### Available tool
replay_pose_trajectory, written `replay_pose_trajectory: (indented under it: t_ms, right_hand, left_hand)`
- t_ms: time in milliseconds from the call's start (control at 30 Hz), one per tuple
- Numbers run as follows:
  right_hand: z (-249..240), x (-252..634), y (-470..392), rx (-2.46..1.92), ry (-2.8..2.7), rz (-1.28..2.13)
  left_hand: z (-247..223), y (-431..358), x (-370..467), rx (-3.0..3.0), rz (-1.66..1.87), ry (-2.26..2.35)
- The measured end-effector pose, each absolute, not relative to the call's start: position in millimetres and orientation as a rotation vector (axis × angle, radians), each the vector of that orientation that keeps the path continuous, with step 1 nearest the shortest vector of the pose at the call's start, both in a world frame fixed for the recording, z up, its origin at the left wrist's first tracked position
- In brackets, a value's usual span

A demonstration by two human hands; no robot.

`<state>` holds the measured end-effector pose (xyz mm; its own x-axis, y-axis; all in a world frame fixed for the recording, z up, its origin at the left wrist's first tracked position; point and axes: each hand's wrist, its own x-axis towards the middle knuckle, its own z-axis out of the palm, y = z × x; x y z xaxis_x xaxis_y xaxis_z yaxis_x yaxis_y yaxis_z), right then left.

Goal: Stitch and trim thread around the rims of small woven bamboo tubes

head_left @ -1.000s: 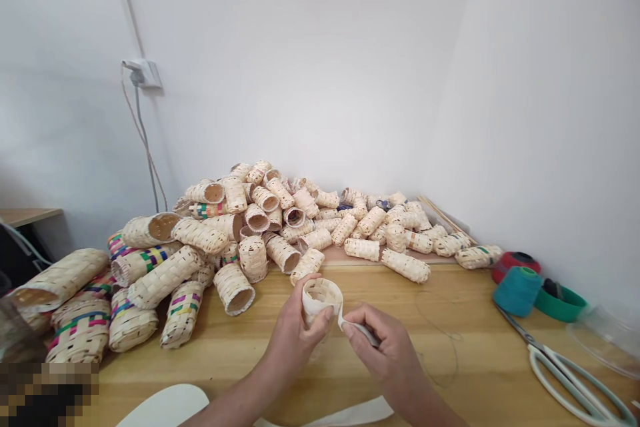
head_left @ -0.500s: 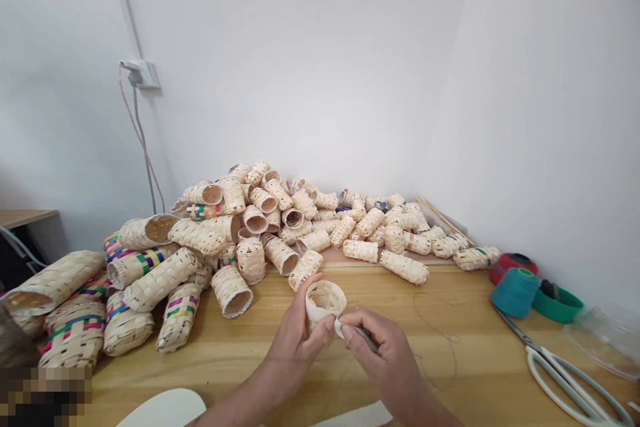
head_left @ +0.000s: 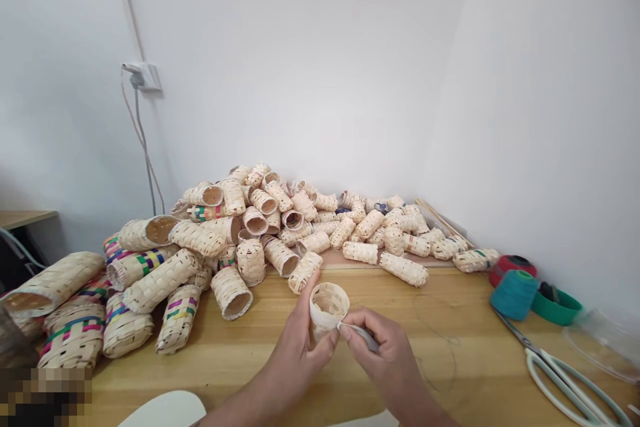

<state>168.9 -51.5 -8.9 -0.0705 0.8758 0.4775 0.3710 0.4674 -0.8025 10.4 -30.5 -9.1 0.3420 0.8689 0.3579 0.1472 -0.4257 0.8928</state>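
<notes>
A small woven basket (head_left: 329, 300) of pale flat strips is upright, its round mouth facing up toward me. My left hand (head_left: 303, 340) is wrapped around its left side, thumb across the front. Close against the rim's right side, my right hand (head_left: 375, 343) pinches a small tool with a smooth grey handle (head_left: 367, 338). The working end of that tool is hidden at the rim, so its kind is unclear. A bit of pale strip shows at the right fingertips.
Many woven baskets (head_left: 235, 290) are heaped behind and left. To the right lie white-handled scissors (head_left: 565, 373), a teal thread spool (head_left: 514, 295), a green ring-shaped item (head_left: 560, 307) and a clear plastic container (head_left: 607, 340). A white oval piece (head_left: 165, 410) sits at the front edge.
The basket and both hands have shifted slightly right and down. The pale strip that stuck out at the right fingertips now shows less. The white piece at the front edge shows less too.
</notes>
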Motion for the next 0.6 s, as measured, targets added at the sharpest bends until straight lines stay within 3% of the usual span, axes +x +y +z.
replay_pose_trajectory:
  t_ms: [600]
  right_hand:
    - [-21, 176, -34, -1.265, -1.637, 0.557]
  left_hand:
    - [-31, -3, 13, 1.628, 1.06, 0.993]
